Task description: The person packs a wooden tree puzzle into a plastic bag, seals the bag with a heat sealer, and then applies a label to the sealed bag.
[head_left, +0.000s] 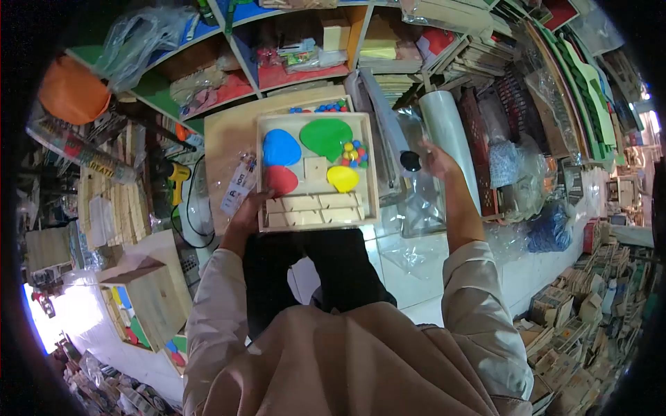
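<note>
My left hand (248,216) grips the left rim of a shallow wooden tray (373,173), its thumb over the edge. In the tray lie blue (282,148), green (326,139), red (281,182) and yellow (343,179) rounded pieces, a square wooden block (315,168), a cluster of coloured beads (354,154) and slotted wooden blocks (316,209). A labelled plastic packet (237,192) sits just above my left hand. To the right, my right hand (440,163) has its fingers curled at a clear plastic bag (422,201), close to a black round object (410,161).
Behind the tray stand compartment shelves (305,69) with packets. A plastic roll (449,139) lies beside my right hand. At left are a yellow power tool (179,182) with a black cable and an open wooden box (149,277). Wooden pieces (590,326) are heaped at right.
</note>
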The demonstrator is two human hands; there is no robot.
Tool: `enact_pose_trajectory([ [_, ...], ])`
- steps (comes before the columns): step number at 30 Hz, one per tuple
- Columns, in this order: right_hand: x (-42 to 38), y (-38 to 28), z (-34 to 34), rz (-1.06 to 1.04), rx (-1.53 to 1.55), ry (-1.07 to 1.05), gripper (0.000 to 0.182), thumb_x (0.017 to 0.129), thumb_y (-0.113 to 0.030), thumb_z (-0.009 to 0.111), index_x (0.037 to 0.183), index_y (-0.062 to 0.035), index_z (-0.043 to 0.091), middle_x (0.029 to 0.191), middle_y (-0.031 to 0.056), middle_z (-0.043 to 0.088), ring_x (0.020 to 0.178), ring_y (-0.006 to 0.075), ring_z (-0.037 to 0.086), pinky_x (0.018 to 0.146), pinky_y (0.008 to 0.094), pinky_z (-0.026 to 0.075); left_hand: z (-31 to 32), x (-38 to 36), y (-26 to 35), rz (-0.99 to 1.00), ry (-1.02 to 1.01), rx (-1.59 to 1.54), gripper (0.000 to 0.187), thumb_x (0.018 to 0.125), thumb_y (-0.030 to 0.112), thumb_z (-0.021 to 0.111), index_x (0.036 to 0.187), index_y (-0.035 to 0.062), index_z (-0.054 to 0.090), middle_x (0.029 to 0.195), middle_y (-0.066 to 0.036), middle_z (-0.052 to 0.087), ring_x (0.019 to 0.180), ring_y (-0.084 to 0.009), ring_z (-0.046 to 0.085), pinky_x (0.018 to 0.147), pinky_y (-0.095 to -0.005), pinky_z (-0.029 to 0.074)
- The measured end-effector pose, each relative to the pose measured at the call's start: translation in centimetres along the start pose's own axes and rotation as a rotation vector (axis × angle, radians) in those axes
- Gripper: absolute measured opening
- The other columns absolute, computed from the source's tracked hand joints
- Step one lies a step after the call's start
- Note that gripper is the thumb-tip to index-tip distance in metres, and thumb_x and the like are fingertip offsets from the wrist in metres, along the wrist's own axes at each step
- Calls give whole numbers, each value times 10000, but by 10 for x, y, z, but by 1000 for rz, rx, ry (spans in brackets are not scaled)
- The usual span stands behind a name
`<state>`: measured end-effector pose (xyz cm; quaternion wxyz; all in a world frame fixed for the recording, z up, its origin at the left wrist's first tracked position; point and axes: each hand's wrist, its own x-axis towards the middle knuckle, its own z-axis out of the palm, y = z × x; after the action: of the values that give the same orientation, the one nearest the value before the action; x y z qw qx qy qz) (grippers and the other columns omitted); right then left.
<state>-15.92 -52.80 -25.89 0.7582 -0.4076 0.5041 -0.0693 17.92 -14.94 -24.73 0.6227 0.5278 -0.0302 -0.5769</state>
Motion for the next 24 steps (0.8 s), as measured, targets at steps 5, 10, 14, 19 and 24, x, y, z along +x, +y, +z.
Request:
enact_pose_trajectory([
  [5,10,40,-38,-99,-154,-272,662,756,-324,731,1263,-41,414,977,69,624,791,199,607,720,348,499,11,51,4,-10,-18,-33,328,816,150,630,1118,60,536,932,-63,627,829,-183,632,728,-333,536],
  [10,2,58,-57,18,-35,-41,492,735,-30,716,1170,-24,486,881,51,616,814,194,617,711,337,507,9,71,-2,-45,-42,-69,386,813,167,637,1163,68,506,998,-70,615,873,-182,626,747,-331,534],
  [14,28,62,-55,-272,-807,382,398,771,-154,698,1099,10,544,923,78,625,783,196,608,720,315,492,18,69,-16,66,-28,-102,404,820,138,616,1191,63,476,1023,-70,597,873,-179,618,734,-328,531],
  [19,-30,-21,71,-718,-300,235,352,887,-271,576,1088,16,604,965,87,623,932,129,542,809,267,418,16,65,-20,64,-47,-112,411,822,109,601,1205,57,462,1008,-65,591,875,-174,606,740,-320,526],
  [24,-51,-31,120,-881,-828,333,286,862,-258,575,890,16,654,900,181,621,850,346,588,757,384,459,22,62,-12,125,15,-47,413,817,121,613,1202,67,472,985,-50,592,857,-160,602,720,-304,519],
])
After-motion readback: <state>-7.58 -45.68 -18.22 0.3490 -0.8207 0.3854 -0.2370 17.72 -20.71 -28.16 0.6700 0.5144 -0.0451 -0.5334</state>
